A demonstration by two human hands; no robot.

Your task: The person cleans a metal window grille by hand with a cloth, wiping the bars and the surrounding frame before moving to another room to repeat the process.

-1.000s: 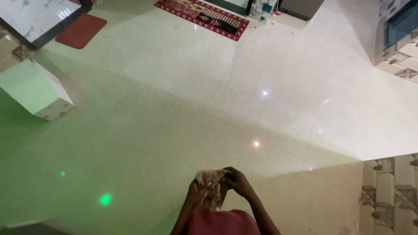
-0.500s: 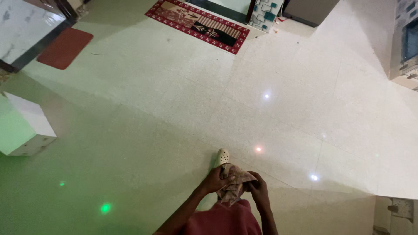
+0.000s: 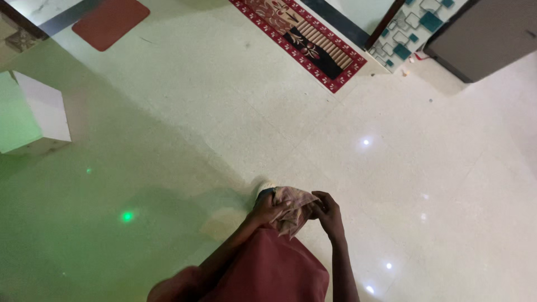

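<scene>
Both forearms angle in ahead of the body, left hand (image 3: pixel 267 210) and right hand (image 3: pixel 328 212) curled closed, fingertips facing each other.

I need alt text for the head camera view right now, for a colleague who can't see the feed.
Seen from above, a person's left hand and right hand together hold a crumpled, pale patterned cloth at waist height over a glossy cream tiled floor. A pale shoe shows just beyond the cloth. A red patterned runner rug and a plain red mat lie farther off.

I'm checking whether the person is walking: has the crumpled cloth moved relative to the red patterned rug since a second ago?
Yes. The crumpled cloth, held in both hands, now sits nearer the red patterned rug, so it has moved towards it.
</scene>
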